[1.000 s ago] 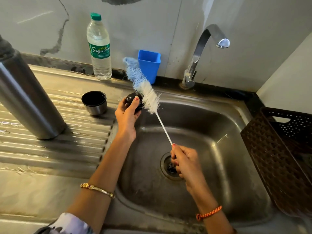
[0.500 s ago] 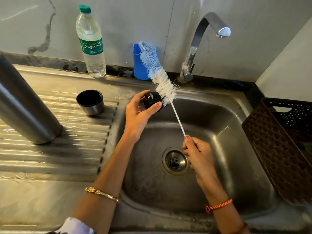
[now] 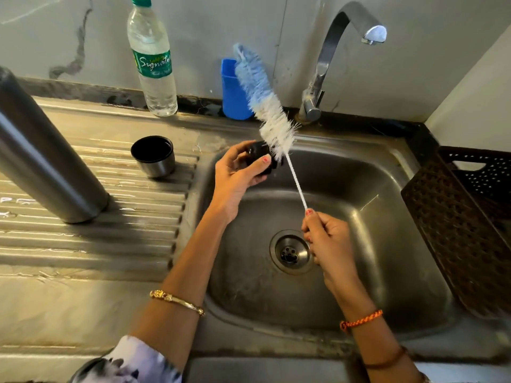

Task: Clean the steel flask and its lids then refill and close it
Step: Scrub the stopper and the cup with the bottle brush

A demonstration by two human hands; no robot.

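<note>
My left hand (image 3: 237,175) grips a small black inner lid (image 3: 258,154) over the sink's back left corner. My right hand (image 3: 327,241) holds the thin white handle of a long bottle brush (image 3: 265,106); its white and blue bristles press against the lid's right side and slant up toward the wall. The tall steel flask (image 3: 41,156) stands upright on the ribbed drainboard at the left, its top out of frame. The steel cup lid (image 3: 153,156) sits mouth up on the drainboard between the flask and the sink.
A steel sink (image 3: 373,217) with a central drain (image 3: 291,251) lies below the hands. The tap (image 3: 340,45) arches over its back, dry. A water bottle (image 3: 153,59) and blue holder (image 3: 231,92) stand by the wall. A brown plastic basket (image 3: 470,217) sits at right.
Both hands have shifted right along the sink's back edge with the lid and brush. The brush has slid along the lid, so its lower white bristles now touch it.
</note>
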